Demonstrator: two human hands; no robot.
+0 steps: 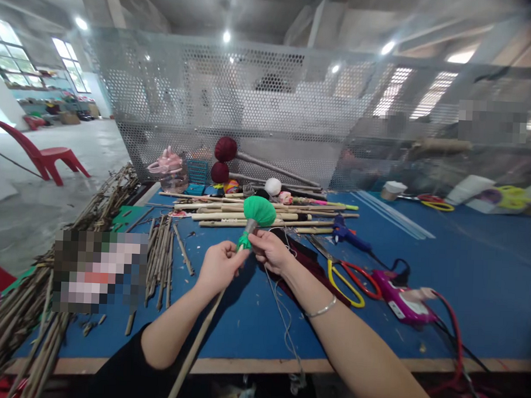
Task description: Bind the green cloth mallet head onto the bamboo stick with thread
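Note:
A mallet with a green cloth-covered head [259, 211] points away from me over the table. Below its head a grey band wraps the neck, and gathered green cloth [244, 241] shows under that. Its wooden stick [197, 343] runs down towards my body. My left hand [221, 264] is closed around the stick just under the gathered cloth. On the right of the neck, the fingers of my right hand [269, 251] pinch at the cloth and band. A thin grey string [282, 311] trails from near my right hand down over the table edge; its upper end is hidden.
Yellow-and-red-handled scissors [339, 272], a blue glue gun [349, 235] and a magenta device [404, 299] lie to the right. Wooden sticks [221, 216] and dark red mallets [226, 149] lie behind. Thin twigs [161, 259] are on the left. A perforated metal screen [252, 104] borders the back.

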